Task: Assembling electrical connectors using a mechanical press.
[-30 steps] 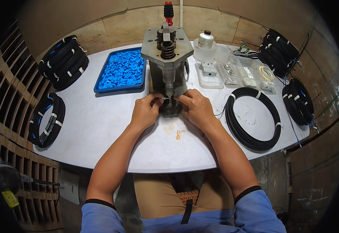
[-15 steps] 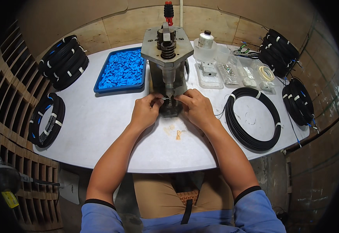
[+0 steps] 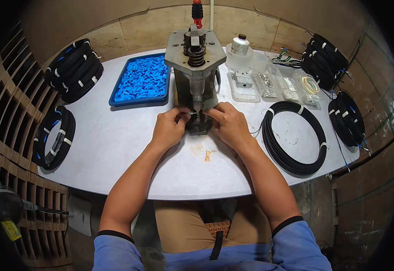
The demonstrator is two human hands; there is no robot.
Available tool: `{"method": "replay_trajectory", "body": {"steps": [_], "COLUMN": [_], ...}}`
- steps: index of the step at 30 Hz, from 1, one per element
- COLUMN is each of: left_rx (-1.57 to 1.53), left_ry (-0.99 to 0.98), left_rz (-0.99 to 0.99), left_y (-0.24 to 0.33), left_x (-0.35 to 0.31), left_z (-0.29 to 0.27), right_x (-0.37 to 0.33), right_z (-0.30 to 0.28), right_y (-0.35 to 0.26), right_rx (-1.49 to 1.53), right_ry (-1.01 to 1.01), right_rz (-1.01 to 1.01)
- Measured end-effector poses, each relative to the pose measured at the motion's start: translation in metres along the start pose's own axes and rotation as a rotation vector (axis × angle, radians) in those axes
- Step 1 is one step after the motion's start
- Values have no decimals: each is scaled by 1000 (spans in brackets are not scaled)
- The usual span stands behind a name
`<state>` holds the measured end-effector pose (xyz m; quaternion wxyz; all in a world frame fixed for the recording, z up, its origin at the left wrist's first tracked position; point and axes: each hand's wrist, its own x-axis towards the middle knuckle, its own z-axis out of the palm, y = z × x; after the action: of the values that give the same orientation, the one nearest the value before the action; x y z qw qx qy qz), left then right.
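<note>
A metal bench press (image 3: 196, 67) stands in front of me, and both hands meet at its lower die. My left hand (image 3: 170, 127) is closed, thumb and forefinger pinching a small light-coloured metal piece (image 3: 191, 113) at the die's left side. From the right, my right hand (image 3: 229, 124) is closed with its fingertips at the die. A thin black cable runs from the big black cable coil (image 3: 268, 151) toward the underside of this hand. The cable's end, hidden by the fingers and the press, cannot be made out.
Left of the press lies a dark blue tray (image 3: 115, 105) of small blue pieces. Behind the coil, clear boxes (image 3: 244, 97) hold metal parts, near a white bottle (image 3: 240, 45). Bundled black cables (image 3: 77, 67) stand at the left, more cable bundles (image 3: 325, 61) at the right.
Both hands stay at the die with almost the same grip; the left fingertips have shifted very slightly. The whole view has moved a little.
</note>
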<state>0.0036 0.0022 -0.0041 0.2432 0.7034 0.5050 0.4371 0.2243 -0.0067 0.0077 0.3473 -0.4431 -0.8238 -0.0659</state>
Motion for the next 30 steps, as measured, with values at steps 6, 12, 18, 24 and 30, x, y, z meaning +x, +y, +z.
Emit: {"method": "replay_trajectory", "body": {"steps": [6,12,18,24,30], "left_rx": [16,11,2,-9,9], "left_ry": [-7,2,1,5,8], "left_rz": [-17,-8,-12,3,23], "left_y": [4,4,4,3,4], "left_x": [-1,-1,-1,-1,-1], "left_z": [-1,-1,-1,0,0], "right_x": [0,0,0,0,0], "right_z": [1,1,1,2,2], "right_y": [1,0,0,0,0], "right_rx": [-2,1,-3,-1,-4], "right_ry": [14,20,31,32,37], "right_rz": [-6,-8,-14,-12,-14]}}
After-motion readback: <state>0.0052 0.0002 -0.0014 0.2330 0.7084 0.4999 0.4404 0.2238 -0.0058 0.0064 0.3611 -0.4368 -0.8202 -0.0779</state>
